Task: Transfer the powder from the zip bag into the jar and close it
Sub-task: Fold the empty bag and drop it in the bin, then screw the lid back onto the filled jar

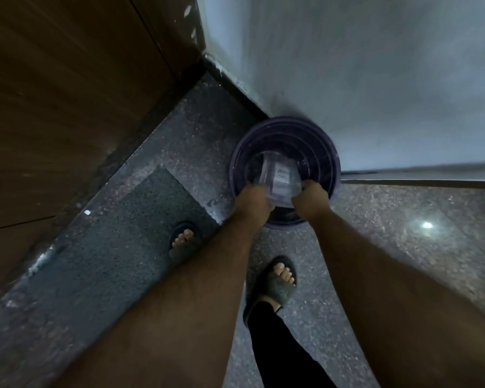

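Observation:
A clear zip bag point(280, 177) with a small white label hangs over the mouth of a dark purple bin point(324, 147) on the floor. My left hand point(252, 198) grips the bag's left side and my right hand point(311, 196) grips its right side, both at the bag's near end. The bag looks see-through; I cannot tell whether powder is inside. No jar is in view.
The bin stands in a corner against a pale wall point(361, 65). A wooden door point(67, 93) is at the left, a dark mat point(140, 219) lies under my left sandalled foot point(184, 242), and my right foot point(277, 281) is on speckled stone floor.

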`<action>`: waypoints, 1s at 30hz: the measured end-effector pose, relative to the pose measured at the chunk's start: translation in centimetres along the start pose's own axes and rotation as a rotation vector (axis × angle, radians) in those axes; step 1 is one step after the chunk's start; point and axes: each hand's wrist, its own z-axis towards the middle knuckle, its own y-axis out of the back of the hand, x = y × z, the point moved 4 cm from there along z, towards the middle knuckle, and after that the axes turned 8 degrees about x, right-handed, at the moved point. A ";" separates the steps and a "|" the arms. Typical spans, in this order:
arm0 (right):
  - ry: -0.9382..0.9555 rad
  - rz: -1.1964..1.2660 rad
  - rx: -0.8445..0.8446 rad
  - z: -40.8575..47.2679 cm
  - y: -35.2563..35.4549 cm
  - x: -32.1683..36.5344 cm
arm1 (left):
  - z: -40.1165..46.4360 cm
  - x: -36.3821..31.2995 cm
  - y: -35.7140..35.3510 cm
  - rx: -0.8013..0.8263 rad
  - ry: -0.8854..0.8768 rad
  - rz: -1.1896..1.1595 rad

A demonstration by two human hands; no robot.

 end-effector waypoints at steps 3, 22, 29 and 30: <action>0.075 -0.102 0.023 -2.6 0.4 0.6 | -2.5 -0.2 0.8 0.029 -0.005 0.075; 0.702 -0.523 -0.119 -40.1 16.7 20.3 | -41.2 -13.1 22.8 -0.408 -0.150 0.354; 0.937 -0.664 -0.224 -50.6 17.3 28.8 | -54.3 -12.2 30.0 -0.688 -0.153 0.409; 0.964 -0.668 -0.233 -52.0 17.2 30.0 | -55.8 -11.6 31.0 -0.722 -0.151 0.402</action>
